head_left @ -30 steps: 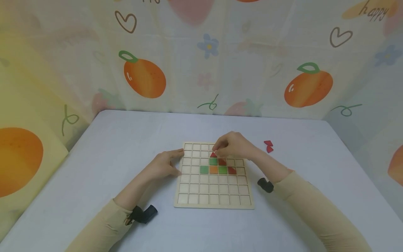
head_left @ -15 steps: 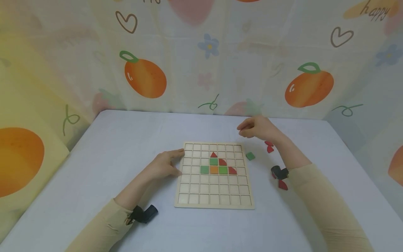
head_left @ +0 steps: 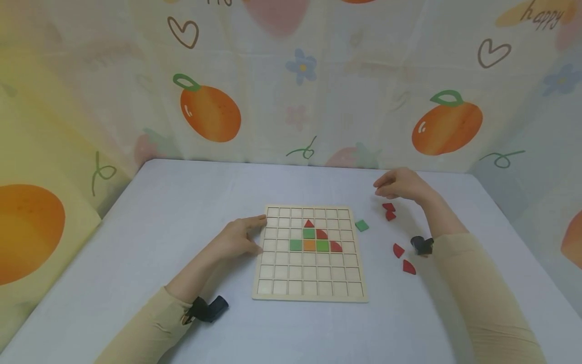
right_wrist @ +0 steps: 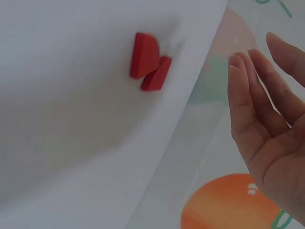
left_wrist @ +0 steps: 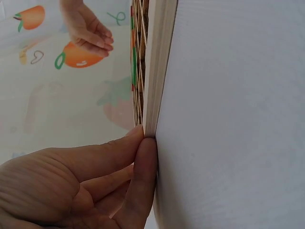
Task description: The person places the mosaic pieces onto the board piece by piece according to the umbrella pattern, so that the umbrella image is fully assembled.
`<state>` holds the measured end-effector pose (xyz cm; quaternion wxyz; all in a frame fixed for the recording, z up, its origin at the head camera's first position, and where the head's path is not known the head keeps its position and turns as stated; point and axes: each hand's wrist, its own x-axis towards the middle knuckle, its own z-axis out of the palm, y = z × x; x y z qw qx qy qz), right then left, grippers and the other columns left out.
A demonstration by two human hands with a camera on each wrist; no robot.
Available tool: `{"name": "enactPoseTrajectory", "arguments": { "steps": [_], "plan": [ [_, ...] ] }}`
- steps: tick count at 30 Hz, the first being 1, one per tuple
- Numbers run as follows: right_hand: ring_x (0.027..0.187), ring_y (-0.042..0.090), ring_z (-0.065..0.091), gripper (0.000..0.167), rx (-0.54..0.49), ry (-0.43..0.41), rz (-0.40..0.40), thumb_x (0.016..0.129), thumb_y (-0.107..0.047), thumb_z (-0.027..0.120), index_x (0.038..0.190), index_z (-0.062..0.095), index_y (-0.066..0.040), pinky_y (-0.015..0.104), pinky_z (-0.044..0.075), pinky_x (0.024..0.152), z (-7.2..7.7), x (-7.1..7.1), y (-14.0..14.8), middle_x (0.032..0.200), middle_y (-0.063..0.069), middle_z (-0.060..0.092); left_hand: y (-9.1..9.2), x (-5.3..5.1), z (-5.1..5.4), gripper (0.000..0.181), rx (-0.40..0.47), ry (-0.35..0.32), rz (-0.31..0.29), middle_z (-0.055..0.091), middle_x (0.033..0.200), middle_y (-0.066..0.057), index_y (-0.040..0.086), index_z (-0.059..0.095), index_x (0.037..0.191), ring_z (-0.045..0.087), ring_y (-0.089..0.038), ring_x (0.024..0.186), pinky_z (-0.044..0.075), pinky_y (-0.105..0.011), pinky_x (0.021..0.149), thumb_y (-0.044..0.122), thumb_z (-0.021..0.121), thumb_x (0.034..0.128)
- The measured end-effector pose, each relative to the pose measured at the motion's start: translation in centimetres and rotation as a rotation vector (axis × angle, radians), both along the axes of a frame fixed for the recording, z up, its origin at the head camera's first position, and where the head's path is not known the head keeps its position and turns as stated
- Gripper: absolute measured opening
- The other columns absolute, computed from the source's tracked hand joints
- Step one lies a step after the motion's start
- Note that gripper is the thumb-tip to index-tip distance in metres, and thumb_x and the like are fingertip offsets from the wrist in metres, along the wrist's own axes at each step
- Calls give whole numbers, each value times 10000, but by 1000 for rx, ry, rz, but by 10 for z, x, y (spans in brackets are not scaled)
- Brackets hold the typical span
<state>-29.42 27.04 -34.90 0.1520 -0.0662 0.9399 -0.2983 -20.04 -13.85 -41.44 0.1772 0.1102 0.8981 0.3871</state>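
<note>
Wooden grid board (head_left: 310,297), seven cells by seven: flat on a white-covered table (head_left: 209,187); landmark for all entries below.

On the board, from the far edge:
- Second row: red triangle (head_left: 308,224), fourth column.
- Third row: green square (head_left: 308,233), fourth column; red quarter-circle (head_left: 321,234), fifth.
- Fourth row: blue-green square (head_left: 295,245), orange square (head_left: 309,245), light green square (head_left: 322,245) and lower red quarter-circle (head_left: 335,246), third to sixth columns.

Off the board, right side:
- Loose green square (head_left: 361,225), just beside the right edge.
- Pair of red pieces (head_left: 390,216), farther right, close together; whether they touch is unclear.
- Two red wedges (head_left: 408,267), nearer the person, right of the board, apart from each other.

Hands, well apart:
- Left hand (head_left: 236,237): at the board's left edge, thumb and forefinger spread, their tips touching it.
- Right hand (head_left: 402,183): raised beyond the board's far right corner, near the red pair; fingers loosely bent, thumb apart from them.

Fruit-printed backdrop (head_left: 259,126): beyond the board.
</note>
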Motion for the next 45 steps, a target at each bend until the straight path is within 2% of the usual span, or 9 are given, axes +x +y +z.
{"name": "enactPoseTrajectory", "arguments": {
  "steps": [7,12,17,21,26,34,42,45],
  "plan": [
    [1002,289,656,380,56,-15,-34,930,-193,628,1241,639,26,406,562,925,-10,-3,16,1249,242,646,0,0,0,771,-5,7,-7,351,1609,-102,27,453,1465,570,-111,584,486,-256,661,26,770,763],
    [976,275,634,368,94,-57,-67,921,-193,634,1221,640,20,384,567,891,-18,-5,20,1222,241,639,0,-1,0,773,-7,2,-9,350,1610,-99,31,450,1469,585,-107,598,490,-253,668,26,769,765],
    [937,270,580,371,139,-109,-87,916,-235,658,1171,640,33,358,544,853,-26,-6,24,1081,198,639,0,-1,0,777,-12,1,-7,353,1610,-95,37,449,1471,586,-108,606,488,-253,668,28,771,764],
    [909,266,564,396,168,-119,-87,903,-281,687,1129,645,42,341,528,813,-30,-5,28,979,153,634,0,-1,0,779,-16,-3,-4,352,1611,-87,39,449,1472,578,-113,608,485,-254,662,30,773,763],
    [871,253,553,399,190,-118,-91,885,-285,707,1099,651,47,307,501,757,-31,-4,28,904,122,624,1,-1,0,780,-13,-5,-2,351,1612,-86,38,448,1472,580,-113,612,486,-254,662,30,773,763],
    [863,251,562,395,230,-105,-116,876,-282,716,1078,669,55,301,494,740,-31,-3,24,886,128,630,1,-1,0,783,-15,-10,4,350,1613,-85,44,446,1475,582,-112,617,489,-252,658,26,774,764],
    [817,235,557,326,233,-81,-106,877,-249,720,983,683,57,275,475,692,-28,-1,21,827,122,653,1,-1,0,782,-16,-9,7,350,1613,-89,44,447,1474,568,-119,601,484,-255,650,20,771,762],
    [823,241,563,313,229,-72,-109,880,-233,717,990,666,56,282,482,701,-29,-1,20,842,131,662,1,0,0,783,-14,-7,7,351,1612,-92,42,448,1473,563,-119,596,484,-256,648,20,772,761]
  ]
}}
